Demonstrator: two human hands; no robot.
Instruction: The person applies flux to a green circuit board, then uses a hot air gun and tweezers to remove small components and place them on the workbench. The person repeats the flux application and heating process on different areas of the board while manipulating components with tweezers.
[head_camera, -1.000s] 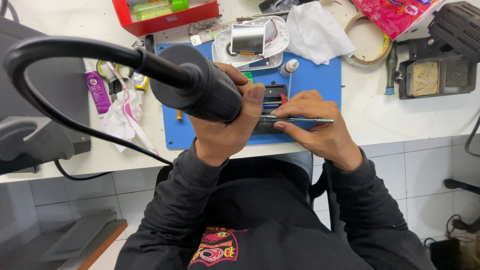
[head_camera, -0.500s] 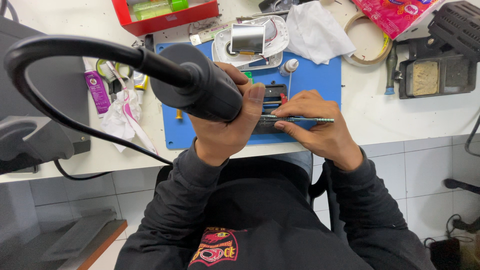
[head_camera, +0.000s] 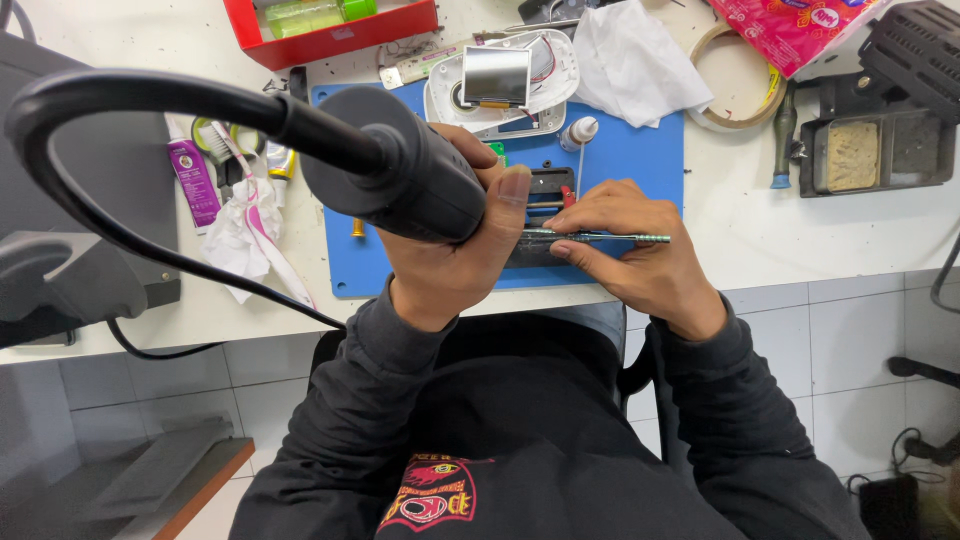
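A black heat gun (head_camera: 400, 180) is gripped by the left hand (head_camera: 455, 250), fingers wrapped fully shut, its nozzle hidden, apparently aimed down at the work. Tweezers (head_camera: 600, 237) are pinched shut in the right hand (head_camera: 630, 250), seemingly for steadying. Beyond, a small holder (head_camera: 552, 186) rests on the blue mat (head_camera: 640, 150).

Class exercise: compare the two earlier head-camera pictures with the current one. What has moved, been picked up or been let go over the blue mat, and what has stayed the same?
Nothing has visibly changed. The left hand still grips the black corded handpiece over the blue mat, and the right hand still holds the thin metal tool level. Nothing was picked up or released.
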